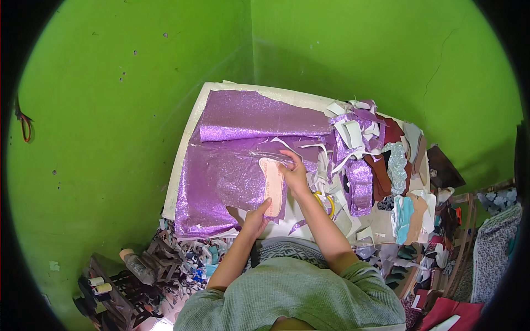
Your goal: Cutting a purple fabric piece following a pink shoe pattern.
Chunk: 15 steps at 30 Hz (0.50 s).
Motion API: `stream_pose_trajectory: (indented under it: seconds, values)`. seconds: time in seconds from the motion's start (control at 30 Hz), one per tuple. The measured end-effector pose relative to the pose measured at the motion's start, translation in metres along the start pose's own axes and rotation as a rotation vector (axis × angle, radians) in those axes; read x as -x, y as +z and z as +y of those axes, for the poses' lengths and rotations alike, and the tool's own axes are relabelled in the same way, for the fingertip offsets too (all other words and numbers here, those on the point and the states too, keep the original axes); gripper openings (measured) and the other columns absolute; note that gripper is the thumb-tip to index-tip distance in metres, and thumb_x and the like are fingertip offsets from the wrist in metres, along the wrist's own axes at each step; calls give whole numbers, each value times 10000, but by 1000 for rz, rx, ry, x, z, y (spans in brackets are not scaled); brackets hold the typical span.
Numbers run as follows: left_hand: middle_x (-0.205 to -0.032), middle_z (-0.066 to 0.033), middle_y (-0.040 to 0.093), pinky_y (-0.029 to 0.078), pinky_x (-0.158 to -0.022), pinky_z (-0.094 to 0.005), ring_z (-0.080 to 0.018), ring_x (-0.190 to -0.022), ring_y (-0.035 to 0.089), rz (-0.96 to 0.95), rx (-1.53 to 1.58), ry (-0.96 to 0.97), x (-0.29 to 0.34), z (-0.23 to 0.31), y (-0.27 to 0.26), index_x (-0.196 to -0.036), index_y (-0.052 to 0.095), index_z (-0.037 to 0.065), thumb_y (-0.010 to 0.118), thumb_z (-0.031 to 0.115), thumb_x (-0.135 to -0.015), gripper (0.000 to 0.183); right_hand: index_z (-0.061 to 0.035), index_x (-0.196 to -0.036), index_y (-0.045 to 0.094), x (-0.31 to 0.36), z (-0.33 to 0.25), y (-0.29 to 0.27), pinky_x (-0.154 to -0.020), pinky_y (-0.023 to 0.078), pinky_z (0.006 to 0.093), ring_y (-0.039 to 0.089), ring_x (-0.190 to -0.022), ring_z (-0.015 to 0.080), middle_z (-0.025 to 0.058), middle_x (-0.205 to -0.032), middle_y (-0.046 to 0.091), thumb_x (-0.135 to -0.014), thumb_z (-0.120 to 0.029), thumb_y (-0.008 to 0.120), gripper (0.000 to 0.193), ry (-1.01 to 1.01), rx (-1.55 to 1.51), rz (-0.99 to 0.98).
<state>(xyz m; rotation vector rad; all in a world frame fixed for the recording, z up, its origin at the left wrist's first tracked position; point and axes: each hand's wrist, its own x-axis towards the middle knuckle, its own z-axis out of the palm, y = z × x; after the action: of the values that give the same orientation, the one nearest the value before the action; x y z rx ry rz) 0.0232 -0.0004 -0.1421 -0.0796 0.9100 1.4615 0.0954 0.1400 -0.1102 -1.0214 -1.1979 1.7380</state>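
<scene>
A pale pink shoe-pattern template (272,187) with faint red print lies against a sheet of glittery purple fabric (238,179). My left hand (255,221) is closed on the template's lower end, thumb on top, with the fabric under it. At the upper end, my right hand (295,174) pinches the template and the fabric's edge, its thumb over the template's right side. Yellow-handled scissors (331,205) lie beside my right forearm, which partly covers them. More purple fabric (243,113), with a fold across it, spreads over the table behind my hands.
On the pale table (185,149), cut purple pieces (360,185) stack at the right, near brown pieces (380,179) and white scraps (349,134). Green walls (182,44) meet behind it. Scraps (204,259) heap on the floor near a dark wooden stool (118,295).
</scene>
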Motion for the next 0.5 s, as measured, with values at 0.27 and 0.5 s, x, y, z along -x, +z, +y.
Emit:
stream_pose_trajectory:
  seconds: [0.27, 0.5]
  values:
    - [-990, -92, 562, 484, -740, -301, -172, -840, 573, -7, -132, -5, 10, 13, 18, -1062, 486, -42, 588, 176, -809, 349, -83, -1089, 490, -8, 3, -11, -594, 477, 238, 589, -723, 142, 107, -859, 598, -755, 40, 553, 362, 217, -200, 36]
    - [-874, -88, 564, 422, -600, -264, -135, -695, 512, 181, -490, 55, 20, 17, 25, -986, 529, -94, 628, 315, -770, 473, -83, -1066, 485, -9, -2, -8, -550, 486, 268, 591, -676, 170, 101, -798, 582, -749, 36, 545, 343, 336, -266, 56]
